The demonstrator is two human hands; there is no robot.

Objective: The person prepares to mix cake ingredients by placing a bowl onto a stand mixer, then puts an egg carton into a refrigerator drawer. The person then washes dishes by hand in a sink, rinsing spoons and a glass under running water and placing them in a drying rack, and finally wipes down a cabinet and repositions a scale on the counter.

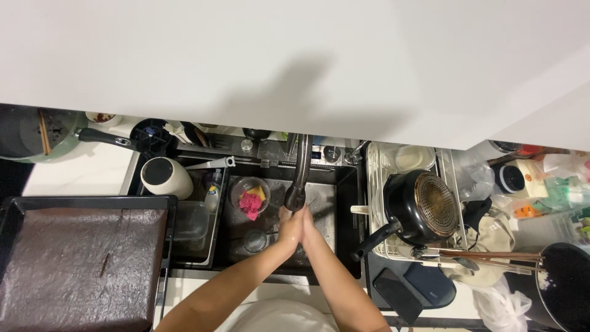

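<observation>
While your palms press together, you hold nothing.
Your left hand [291, 226] and right hand [308, 225] meet flat over the sink [344, 184], just under the faucet [298, 178]; beyond them sits a bowl [250, 195] with pink and yellow sponges.

I stand at a white counter [80, 169] with a black sink [344, 184] set in the middle of it. On my left, a big dark baking tray [80, 264] lies flat on the counter. Behind it sits a green pot [31, 138] with a black handle, and a white round jug [166, 177] stands by the sink edge. On my right, a white wire rack [381, 163] rests on the counter with a black pan [424, 206] tipped in it. A black phone [398, 294] lies near me, and a white plastic bag [501, 304] sits beside a dark pan [565, 286].
</observation>
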